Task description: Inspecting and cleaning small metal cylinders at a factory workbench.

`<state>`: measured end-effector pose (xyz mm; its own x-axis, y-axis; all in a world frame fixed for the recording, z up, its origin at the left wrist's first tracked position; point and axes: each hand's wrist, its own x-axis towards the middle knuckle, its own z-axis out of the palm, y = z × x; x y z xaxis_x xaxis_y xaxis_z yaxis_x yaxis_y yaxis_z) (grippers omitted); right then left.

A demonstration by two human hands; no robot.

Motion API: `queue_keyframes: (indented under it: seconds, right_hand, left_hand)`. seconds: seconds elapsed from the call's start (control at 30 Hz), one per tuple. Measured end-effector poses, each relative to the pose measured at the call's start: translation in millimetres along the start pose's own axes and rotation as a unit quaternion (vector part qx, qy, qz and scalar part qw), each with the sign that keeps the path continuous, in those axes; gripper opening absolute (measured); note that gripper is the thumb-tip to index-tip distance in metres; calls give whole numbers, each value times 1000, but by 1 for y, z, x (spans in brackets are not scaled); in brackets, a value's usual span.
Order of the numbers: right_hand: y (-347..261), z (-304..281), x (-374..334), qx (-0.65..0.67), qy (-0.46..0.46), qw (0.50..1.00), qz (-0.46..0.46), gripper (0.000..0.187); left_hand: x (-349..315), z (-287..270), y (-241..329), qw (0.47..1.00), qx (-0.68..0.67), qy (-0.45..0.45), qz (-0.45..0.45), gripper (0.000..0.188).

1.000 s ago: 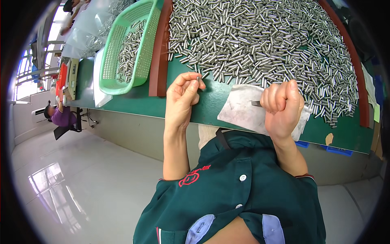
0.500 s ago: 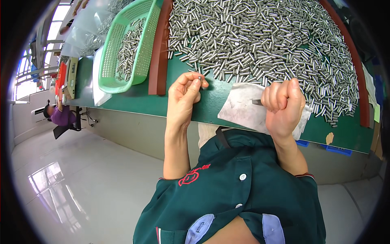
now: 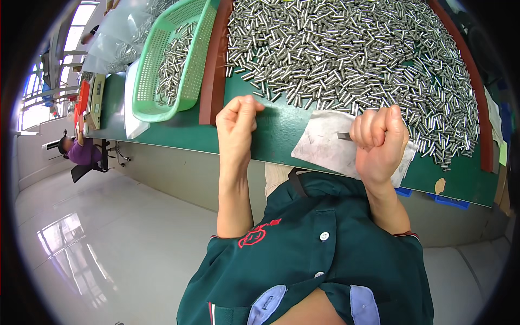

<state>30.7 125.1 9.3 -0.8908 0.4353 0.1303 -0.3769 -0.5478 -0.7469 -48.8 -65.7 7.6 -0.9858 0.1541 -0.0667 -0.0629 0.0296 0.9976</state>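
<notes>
My left hand (image 3: pixel 236 120) is closed above the green tabletop, near the front edge of a big heap of short metal pins (image 3: pixel 325 59). Its fingers curl in with the thumb against them, and whatever they may hold is hidden. My right hand (image 3: pixel 378 142) makes a fist around a flat dark metal piece (image 3: pixel 343 136); only its short, blunt end sticks out on the left, so its kind is unclear. Below that fist lies a smudged white cloth (image 3: pixel 319 140) at the table's near edge.
A green mesh basket (image 3: pixel 189 92) with more pins stands on the left, beside a dark red bar (image 3: pixel 212 92). Another red bar (image 3: pixel 483 130) bounds the heap at right. Clear plastic bags (image 3: pixel 111 46) lie far left; a person in purple (image 3: pixel 84 154) sits beyond.
My left hand has shifted slightly left and its fingers have curled in, so the pin seen at its fingertips earlier no longer shows. The right hand stays nearly still.
</notes>
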Motion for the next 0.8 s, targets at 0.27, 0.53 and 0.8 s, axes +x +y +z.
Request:
queue_keyframes:
  seconds: [0.27,0.53,0.8]
  right_hand:
    - [0,2,0,0,2,1000,2,41]
    - [0,1,1,2,5,1000,3,42]
    - [0,1,0,8,7,1000,5,42]
  left_hand:
    - [12,10,3,836,521,112,130,21]
    - [13,4,8,863,491,53,108,9]
    - [9,-16,1,918,-336,-153,-145,8]
